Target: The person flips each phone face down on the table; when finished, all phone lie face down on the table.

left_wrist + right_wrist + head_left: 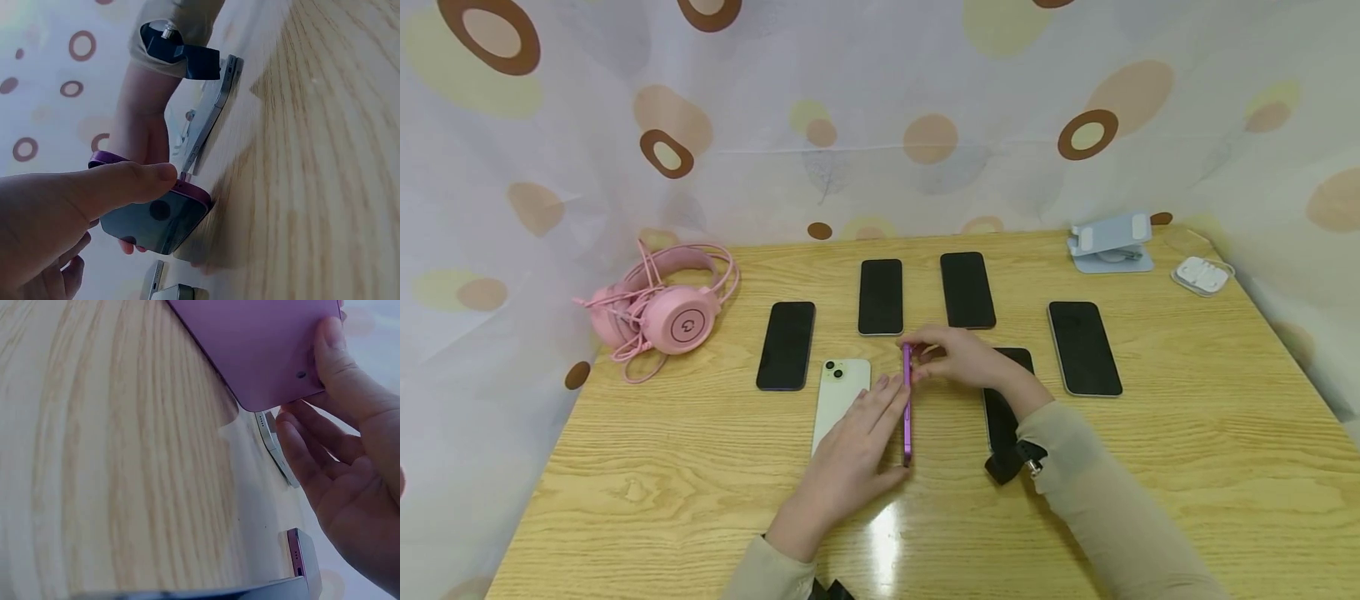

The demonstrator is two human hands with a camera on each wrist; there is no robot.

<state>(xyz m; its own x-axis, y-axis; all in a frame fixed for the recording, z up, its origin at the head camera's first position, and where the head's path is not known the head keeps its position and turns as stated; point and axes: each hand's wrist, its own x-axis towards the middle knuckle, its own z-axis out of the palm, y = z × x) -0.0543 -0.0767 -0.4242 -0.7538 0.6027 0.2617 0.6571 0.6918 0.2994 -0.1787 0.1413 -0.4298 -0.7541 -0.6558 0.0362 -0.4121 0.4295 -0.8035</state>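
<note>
A purple phone (907,417) stands upright on its long edge on the wooden table, with both hands on it. My left hand (857,454) holds its near end, thumb at the short edge and fingers along the left side; the thumb also crosses the purple frame in the left wrist view, above the dark screen (156,219). At the far end, my right hand (958,358) pinches it. The purple back (262,350) faces right, with the right thumb near its camera area. A pale green phone (842,392) lies back up, partly under the left hand.
Below the right forearm lies a dark-screened phone (1000,417), partly hidden. Other phones lie screen up: left (786,346), far middle (880,296), far right of centre (967,289) and right (1084,347). Pink headphones (681,317), a light blue stand (1111,242) and white earphones (1201,275) lie farther out.
</note>
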